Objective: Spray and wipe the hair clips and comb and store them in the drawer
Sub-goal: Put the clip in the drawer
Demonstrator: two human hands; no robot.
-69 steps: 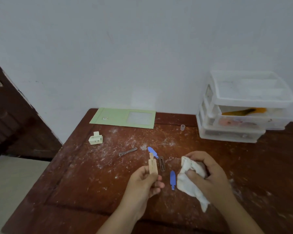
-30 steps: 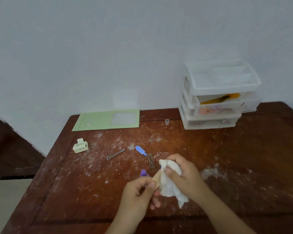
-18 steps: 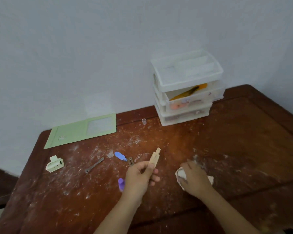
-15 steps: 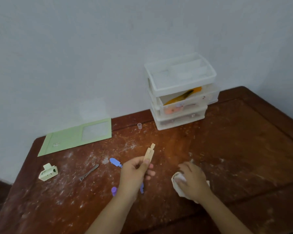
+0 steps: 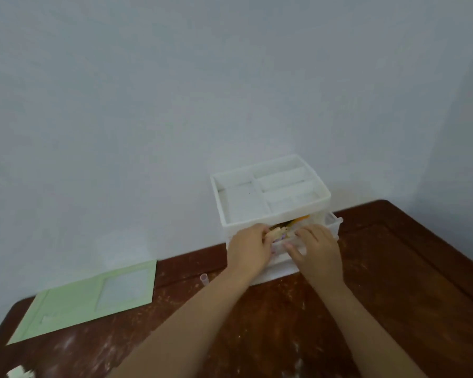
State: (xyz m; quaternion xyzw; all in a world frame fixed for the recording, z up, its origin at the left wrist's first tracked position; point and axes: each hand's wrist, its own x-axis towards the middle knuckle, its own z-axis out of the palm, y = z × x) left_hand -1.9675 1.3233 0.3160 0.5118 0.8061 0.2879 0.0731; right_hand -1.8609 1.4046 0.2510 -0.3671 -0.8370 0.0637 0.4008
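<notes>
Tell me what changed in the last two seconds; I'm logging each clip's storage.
The left hand carried the beige clip from mid-table to the open top drawer. The right hand dropped the cloth and now touches the drawer front. The green folder stayed.

Dim, flat, even light, soft overall blur, wide-angle bending at edges
</notes>
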